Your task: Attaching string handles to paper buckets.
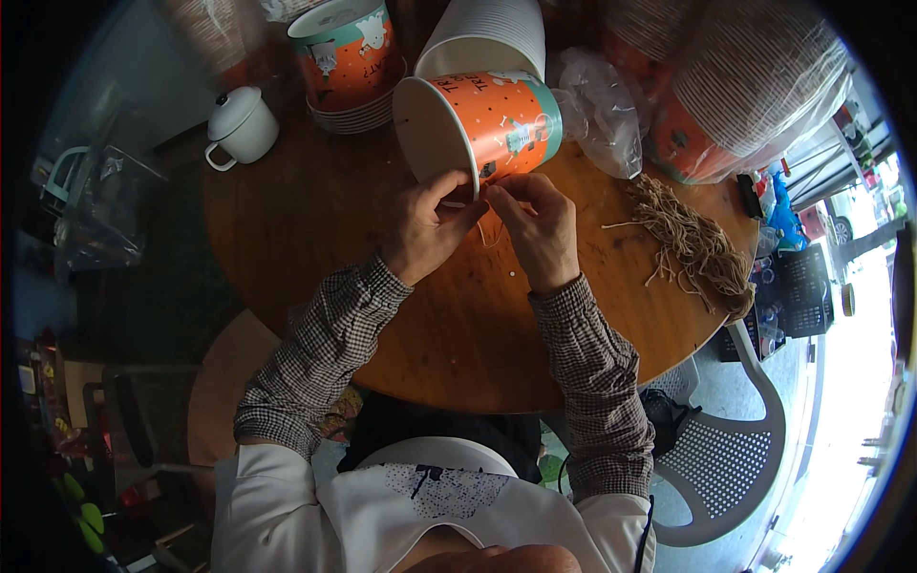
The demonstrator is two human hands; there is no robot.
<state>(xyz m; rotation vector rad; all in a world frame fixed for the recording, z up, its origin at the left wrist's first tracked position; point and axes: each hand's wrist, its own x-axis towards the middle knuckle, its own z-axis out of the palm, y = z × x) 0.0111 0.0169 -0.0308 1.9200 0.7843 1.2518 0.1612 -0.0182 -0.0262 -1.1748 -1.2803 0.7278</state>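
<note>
An orange paper bucket (pixel 497 119) with a teal band and cartoon animals lies tilted on its side over the wooden table, its open mouth facing left. My left hand (pixel 425 229) is closed at the bucket's lower rim, with the fingers partly inside and the thumb outside. Against the outer wall, just beside that rim, my right hand (pixel 543 229) pinches with thumb and forefinger. A thin, pale string (pixel 492 234) hangs in a loop below the fingertips of both hands. Where the string meets the bucket is covered by my fingers.
A bundle of brown twine (pixel 693 244) lies at the table's right. Behind stand stacked white buckets (pixel 482 33), an upright orange bucket (pixel 349 57), a clear plastic bag (pixel 602 115) and wrapped bucket stacks (pixel 755 86). A white lidded enamel mug (pixel 244 129) sits far left; a grey chair (pixel 721 458) stands right.
</note>
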